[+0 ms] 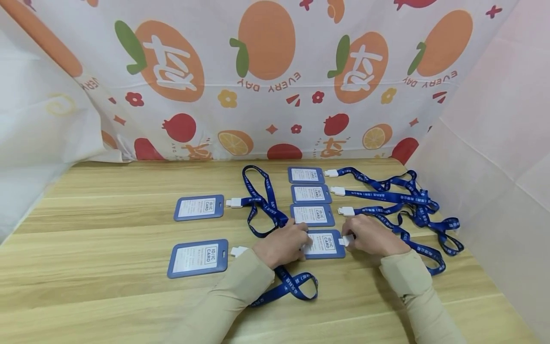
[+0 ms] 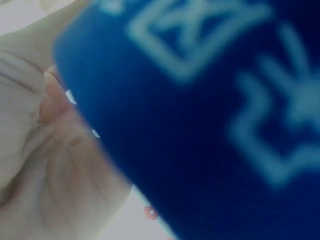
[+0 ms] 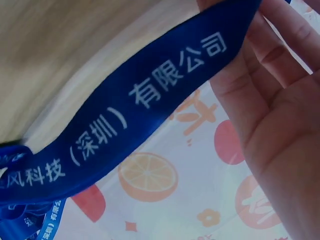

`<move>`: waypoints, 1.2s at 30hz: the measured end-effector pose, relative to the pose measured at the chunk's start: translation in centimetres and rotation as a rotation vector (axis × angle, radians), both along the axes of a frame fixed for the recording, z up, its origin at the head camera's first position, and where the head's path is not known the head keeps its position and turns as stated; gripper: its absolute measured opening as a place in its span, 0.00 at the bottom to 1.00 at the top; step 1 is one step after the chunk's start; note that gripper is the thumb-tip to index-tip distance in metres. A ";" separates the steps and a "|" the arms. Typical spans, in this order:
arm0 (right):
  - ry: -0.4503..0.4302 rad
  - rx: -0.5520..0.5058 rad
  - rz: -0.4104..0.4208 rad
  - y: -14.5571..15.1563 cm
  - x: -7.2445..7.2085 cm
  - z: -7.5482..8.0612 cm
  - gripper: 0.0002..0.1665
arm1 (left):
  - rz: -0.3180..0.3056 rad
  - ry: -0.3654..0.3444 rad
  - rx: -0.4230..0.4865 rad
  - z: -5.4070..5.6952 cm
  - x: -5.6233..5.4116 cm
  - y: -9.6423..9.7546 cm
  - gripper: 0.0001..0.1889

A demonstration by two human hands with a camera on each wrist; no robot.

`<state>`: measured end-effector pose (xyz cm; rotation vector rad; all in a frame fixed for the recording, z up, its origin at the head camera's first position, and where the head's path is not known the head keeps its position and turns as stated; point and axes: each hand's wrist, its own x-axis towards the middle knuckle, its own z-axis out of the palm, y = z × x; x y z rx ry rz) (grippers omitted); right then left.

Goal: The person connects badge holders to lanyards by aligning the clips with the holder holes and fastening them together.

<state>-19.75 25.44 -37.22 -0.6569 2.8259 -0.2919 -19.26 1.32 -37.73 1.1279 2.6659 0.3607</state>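
My left hand [image 1: 282,242] grips the left end of a blue badge holder [image 1: 323,244] lying on the table. At the holder's slotted right end, my right hand [image 1: 370,234] pinches the white clip [image 1: 345,240] of a blue lanyard [image 3: 150,95]. Its printed strap runs away from the fingers in the right wrist view. Whether the clip is hooked through the slot cannot be made out. Under my left forearm lies another blue lanyard [image 1: 289,289], its white clip [image 1: 238,251] showing beside the wrist. A blurred blue strap [image 2: 200,130] hides most of the left wrist view.
Three badge holders [image 1: 312,215] are stacked in a column beyond my hands, each beside a white lanyard clip [image 1: 345,210]. Their tangled straps [image 1: 423,210] spread right. Two more holders [image 1: 199,208] lie at left, with a looped lanyard [image 1: 262,200]. A fruit-print cloth [image 1: 266,114] borders the table's back.
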 end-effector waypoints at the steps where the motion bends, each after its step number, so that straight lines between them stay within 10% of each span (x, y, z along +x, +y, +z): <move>1: -0.006 -0.006 -0.003 0.1 0.0 0.0 0.12 | 0.000 0.002 0.003 0.0 0.0 0.0 0.14; 36: -0.089 -0.019 -0.050 0.1 0.0 0.3 0.12 | 0.016 0.000 0.002 0.2 0.2 -0.2 0.14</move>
